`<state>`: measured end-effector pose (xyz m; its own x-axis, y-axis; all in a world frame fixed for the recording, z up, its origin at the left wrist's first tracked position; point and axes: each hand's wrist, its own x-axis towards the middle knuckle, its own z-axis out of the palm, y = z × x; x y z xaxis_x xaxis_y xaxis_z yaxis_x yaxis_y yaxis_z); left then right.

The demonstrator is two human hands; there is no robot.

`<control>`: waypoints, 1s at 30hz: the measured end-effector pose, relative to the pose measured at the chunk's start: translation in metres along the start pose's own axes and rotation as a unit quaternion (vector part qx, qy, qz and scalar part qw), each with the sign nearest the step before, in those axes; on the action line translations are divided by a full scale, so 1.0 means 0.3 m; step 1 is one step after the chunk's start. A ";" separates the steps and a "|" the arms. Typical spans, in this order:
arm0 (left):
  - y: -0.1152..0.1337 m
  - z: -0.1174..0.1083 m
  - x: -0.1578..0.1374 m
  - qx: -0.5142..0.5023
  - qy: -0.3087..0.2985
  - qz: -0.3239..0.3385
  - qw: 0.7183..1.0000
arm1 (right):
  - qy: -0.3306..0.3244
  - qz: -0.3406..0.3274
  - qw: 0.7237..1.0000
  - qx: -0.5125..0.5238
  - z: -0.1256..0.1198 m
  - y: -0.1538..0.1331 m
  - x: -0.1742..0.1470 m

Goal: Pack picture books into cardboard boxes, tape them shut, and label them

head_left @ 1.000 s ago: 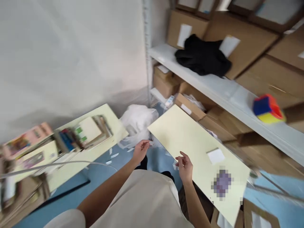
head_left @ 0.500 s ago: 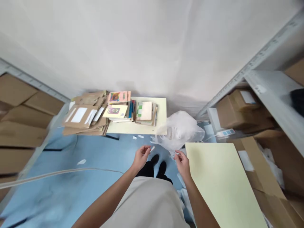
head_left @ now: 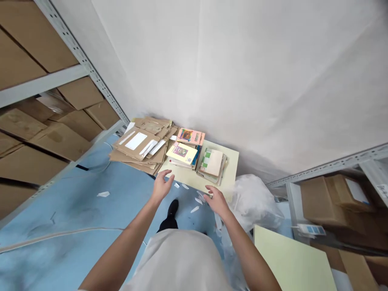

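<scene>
My left hand (head_left: 163,184) hangs in the air with its fingers apart, holding nothing, near the front edge of the pale yellow table (head_left: 182,174). My right hand (head_left: 216,199) is also open, in front of the same table, its thumb and fingers spread. Beyond the hands, a stack of books (head_left: 182,152) with a yellow cover and a pink cover on top sits mid-table. To its right lies a second stack of books (head_left: 212,161) with a green-and-white cover. Flattened cardboard packages (head_left: 136,140) with white labels are piled at the table's left end.
A translucent plastic bag (head_left: 254,198) bulges right of the table. Behind it stands a second pale table (head_left: 291,258). Shelves with cardboard boxes (head_left: 60,137) flank both sides. White paper scraps (head_left: 195,209) and a cable (head_left: 60,235) lie on the blue floor.
A white scrap at my left hand's fingertips is gone and the fingers have spread. My right hand has left the plastic bag and opened. The view has turned left, with both hands closer to the book table.
</scene>
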<state>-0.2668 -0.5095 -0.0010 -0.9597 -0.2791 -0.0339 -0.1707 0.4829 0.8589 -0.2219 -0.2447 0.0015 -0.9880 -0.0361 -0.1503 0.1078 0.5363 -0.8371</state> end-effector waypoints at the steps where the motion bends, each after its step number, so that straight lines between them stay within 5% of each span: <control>1: -0.010 -0.009 0.058 0.004 -0.008 0.004 1.000 | -0.007 -0.013 0.999 -0.035 0.034 -0.033 0.052; 9: -0.091 -0.046 0.404 -0.007 -0.096 -0.016 0.995 | -0.042 -0.040 0.930 -0.363 0.252 -0.251 0.340; 17: -0.104 -0.027 0.465 -0.047 -0.193 0.010 0.980 | 0.000 -0.043 0.901 -0.433 0.312 -0.307 0.429; 24: -0.115 -0.081 0.414 -0.045 -0.144 0.067 0.986 | 0.022 -0.047 0.918 -0.393 0.342 -0.312 0.396; 30: -0.095 -0.135 0.412 -0.140 -0.175 0.071 0.972 | 0.135 -0.074 0.971 -0.183 0.313 -0.307 0.327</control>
<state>-0.3715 -0.5913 -0.0091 -0.9947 0.0968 -0.0347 -0.0107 0.2380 0.9712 -0.3182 -0.3768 0.0146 -0.9881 0.0593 0.1418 -0.0359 0.8080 -0.5881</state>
